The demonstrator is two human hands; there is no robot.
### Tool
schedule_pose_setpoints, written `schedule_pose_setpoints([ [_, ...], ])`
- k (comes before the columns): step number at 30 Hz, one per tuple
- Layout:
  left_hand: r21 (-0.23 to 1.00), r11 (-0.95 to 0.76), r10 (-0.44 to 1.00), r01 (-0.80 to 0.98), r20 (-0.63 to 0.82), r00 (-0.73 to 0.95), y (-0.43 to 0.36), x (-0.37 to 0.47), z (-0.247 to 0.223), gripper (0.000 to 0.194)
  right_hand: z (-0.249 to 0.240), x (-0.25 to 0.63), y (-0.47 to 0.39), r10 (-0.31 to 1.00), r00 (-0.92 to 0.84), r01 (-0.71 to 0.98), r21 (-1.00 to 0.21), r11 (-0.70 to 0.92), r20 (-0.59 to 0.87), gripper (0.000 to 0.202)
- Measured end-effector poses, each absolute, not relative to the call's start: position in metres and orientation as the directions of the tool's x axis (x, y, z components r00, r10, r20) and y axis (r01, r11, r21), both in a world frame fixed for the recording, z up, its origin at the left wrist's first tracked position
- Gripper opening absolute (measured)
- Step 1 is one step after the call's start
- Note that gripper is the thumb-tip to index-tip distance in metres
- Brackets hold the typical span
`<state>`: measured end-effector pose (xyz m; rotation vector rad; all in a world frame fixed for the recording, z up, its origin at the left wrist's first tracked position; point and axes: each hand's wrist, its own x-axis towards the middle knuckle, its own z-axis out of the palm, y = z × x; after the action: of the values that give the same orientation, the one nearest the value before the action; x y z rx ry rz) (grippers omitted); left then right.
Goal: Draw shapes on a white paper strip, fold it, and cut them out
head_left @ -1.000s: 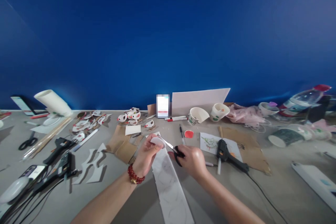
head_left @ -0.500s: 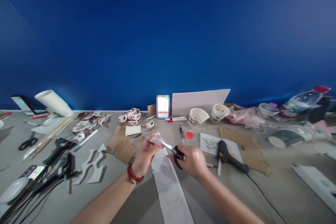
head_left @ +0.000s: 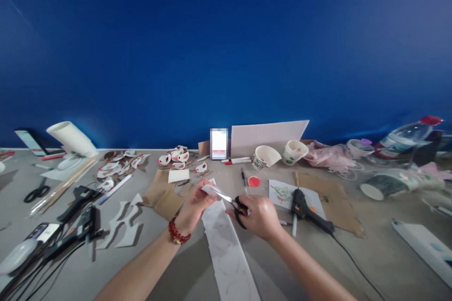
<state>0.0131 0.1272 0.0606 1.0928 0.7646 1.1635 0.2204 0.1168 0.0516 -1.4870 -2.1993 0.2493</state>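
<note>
Near the middle of the table, my left hand (head_left: pixel 196 204) pinches a small piece of white paper (head_left: pixel 209 189). My right hand (head_left: pixel 259 216) grips a pair of black-handled scissors (head_left: pixel 240 210), its fingers around the handles. The blades point left and meet the paper beside my left fingertips; whether they are cutting it is too small to tell. Beneath both hands a long white strip with faint curved lines (head_left: pixel 228 249) lies on the table. A red beaded bracelet (head_left: pixel 178 231) circles my left wrist.
Several white paper birds (head_left: pixel 178 155) lie at the back left, with curved white cutouts (head_left: pixel 127 225) nearer. Black glue guns (head_left: pixel 80 228) sit at the left; another glue gun (head_left: pixel 310 211) with a trailing cable lies right. Cut paper cups (head_left: pixel 266 157) stand behind a red piece (head_left: pixel 254 181).
Both hands stay almost in place. The scissor blades look slightly more closed at the paper, and my left wrist has shifted a little left.
</note>
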Motion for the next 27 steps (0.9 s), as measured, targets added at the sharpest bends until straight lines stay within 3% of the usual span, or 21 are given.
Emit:
schedule_pose_setpoints([
  [13,0.939,0.037,0.95,-0.341,0.072,0.303,0.128,0.011,0.058,0.019,0.045,0.225,0.119,0.882,-0.286,0.825,-0.372,0.425,0.374,0.038],
  [17,0.936,0.043,0.945,-0.349,0.075,0.317,0.128,0.011,0.059,0.018,0.045,0.229,0.123,0.912,-0.201,0.809,-0.465,0.36,0.357,0.041],
  [22,0.936,0.08,0.96,-0.344,0.021,0.28,0.127,0.012,0.061,0.02,0.051,0.229,0.126,0.973,-0.159,0.77,-0.596,0.228,0.167,0.039],
  [27,0.911,0.154,0.974,-0.383,-0.073,0.216,0.126,0.015,0.057,0.026,0.053,0.227,0.128,0.974,-0.221,0.567,-0.807,0.165,0.044,0.033],
])
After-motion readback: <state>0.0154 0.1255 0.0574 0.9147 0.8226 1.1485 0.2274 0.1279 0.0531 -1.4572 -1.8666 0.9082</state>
